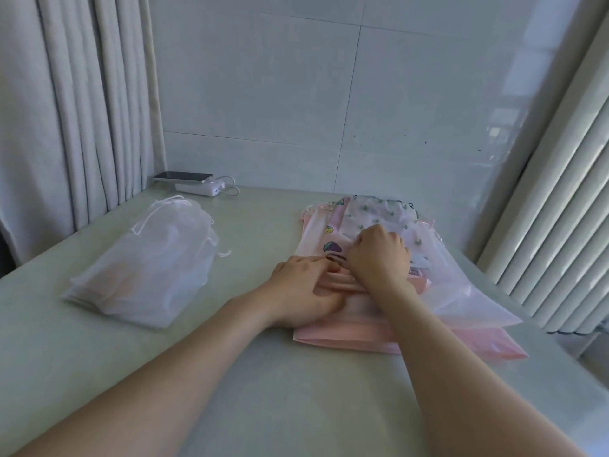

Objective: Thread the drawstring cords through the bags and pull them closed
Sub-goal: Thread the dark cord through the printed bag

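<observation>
Broadly, table (230, 374): pale green and smooth, poor footing for plastic tugged sideways.
Pink stack (346, 338): centre right of the frame, fanned loose along its right edge; liable to skid or shed layers if pulled without pinning.
White bag pile (148, 258): centre left, well apart from the hands, white cords (138, 230) trailing; untouched, no hazard for now.
Top pink bag (316, 239): under both hands, bunched into a fold; thin film, prone to tearing at the channel, or 2 layers caught as 1.
Left hand (303, 288): palm down, fingers fairly straight, pressing the fold flat, gripping nothing.
Right hand (379, 255): knuckles up, fingers curled tight onto the fold, touching the left fingertips; any cord inside the pinch hidden.
</observation>
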`<act>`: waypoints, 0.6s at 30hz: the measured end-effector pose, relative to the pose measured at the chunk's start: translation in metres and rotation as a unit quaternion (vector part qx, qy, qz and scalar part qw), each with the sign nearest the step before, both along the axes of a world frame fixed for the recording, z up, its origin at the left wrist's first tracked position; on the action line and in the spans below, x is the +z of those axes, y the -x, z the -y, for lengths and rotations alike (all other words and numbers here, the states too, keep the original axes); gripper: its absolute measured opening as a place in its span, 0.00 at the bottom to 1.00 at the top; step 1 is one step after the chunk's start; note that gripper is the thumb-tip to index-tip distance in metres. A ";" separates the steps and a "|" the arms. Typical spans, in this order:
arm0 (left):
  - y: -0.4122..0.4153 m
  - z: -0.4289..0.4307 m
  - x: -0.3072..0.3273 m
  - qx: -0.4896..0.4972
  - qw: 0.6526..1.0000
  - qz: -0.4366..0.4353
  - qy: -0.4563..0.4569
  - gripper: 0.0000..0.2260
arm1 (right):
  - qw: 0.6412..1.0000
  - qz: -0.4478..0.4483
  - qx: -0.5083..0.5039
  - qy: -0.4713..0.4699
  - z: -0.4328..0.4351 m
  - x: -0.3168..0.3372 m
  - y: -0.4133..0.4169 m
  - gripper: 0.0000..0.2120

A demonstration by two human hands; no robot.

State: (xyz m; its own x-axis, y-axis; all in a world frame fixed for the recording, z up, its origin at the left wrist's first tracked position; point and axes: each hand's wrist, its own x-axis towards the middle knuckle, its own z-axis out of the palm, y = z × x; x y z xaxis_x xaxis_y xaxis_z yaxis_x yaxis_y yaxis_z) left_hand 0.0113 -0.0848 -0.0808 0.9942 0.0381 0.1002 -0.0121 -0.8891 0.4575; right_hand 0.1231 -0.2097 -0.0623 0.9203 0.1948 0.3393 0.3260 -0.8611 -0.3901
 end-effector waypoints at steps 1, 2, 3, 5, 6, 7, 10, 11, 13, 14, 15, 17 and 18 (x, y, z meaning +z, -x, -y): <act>0.001 0.000 0.000 -0.001 1.000 0.005 0.005 0.31 | 1.000 0.007 -0.006 -0.003 -0.001 0.001 0.001 0.05; 0.001 -0.002 -0.001 0.001 1.000 0.006 0.023 0.29 | 1.000 0.022 -0.012 -0.001 -0.002 0.001 0.003 0.04; 0.001 -0.003 -0.003 0.002 0.998 0.012 0.060 0.26 | 0.999 0.046 -0.016 0.002 -0.003 0.002 0.006 0.05; 0.001 -0.006 -0.004 0.021 0.986 0.037 0.163 0.18 | 0.994 0.112 -0.013 -0.010 -0.003 0.005 0.010 0.09; 0.001 -0.008 -0.003 0.044 0.976 0.062 0.205 0.15 | 0.990 0.142 -0.006 -0.022 -0.003 0.008 0.011 0.12; 0.001 -0.012 -0.003 0.074 0.964 0.099 0.234 0.12 | 0.986 0.165 0.003 -0.029 -0.005 0.012 0.014 0.16; 0.005 -0.023 -0.001 0.169 0.923 0.184 0.293 0.04 | 0.978 0.201 0.042 -0.037 -0.011 0.021 0.022 0.21; 0.007 -0.026 0.000 0.186 0.905 0.195 0.328 0.04 | 0.975 0.209 0.061 -0.051 -0.014 0.023 0.025 0.22; 0.009 -0.033 0.003 0.200 0.857 0.189 0.435 0.04 | 0.963 0.216 0.113 -0.114 -0.021 0.025 0.031 0.21; 0.010 -0.035 0.006 0.195 0.825 0.174 0.501 0.05 | 0.954 0.212 0.147 -0.151 -0.025 0.027 0.034 0.19; 0.010 -0.037 0.008 0.186 0.787 0.156 0.568 0.07 | 0.943 0.201 0.184 -0.192 -0.029 0.028 0.038 0.17; 0.012 -0.037 0.013 0.169 0.730 0.120 0.652 0.10 | 0.913 0.152 0.244 -0.289 -0.037 0.034 0.047 0.14; 0.013 -0.036 0.014 0.160 0.714 0.105 0.673 0.11 | 0.899 0.116 0.258 -0.335 -0.039 0.037 0.050 0.14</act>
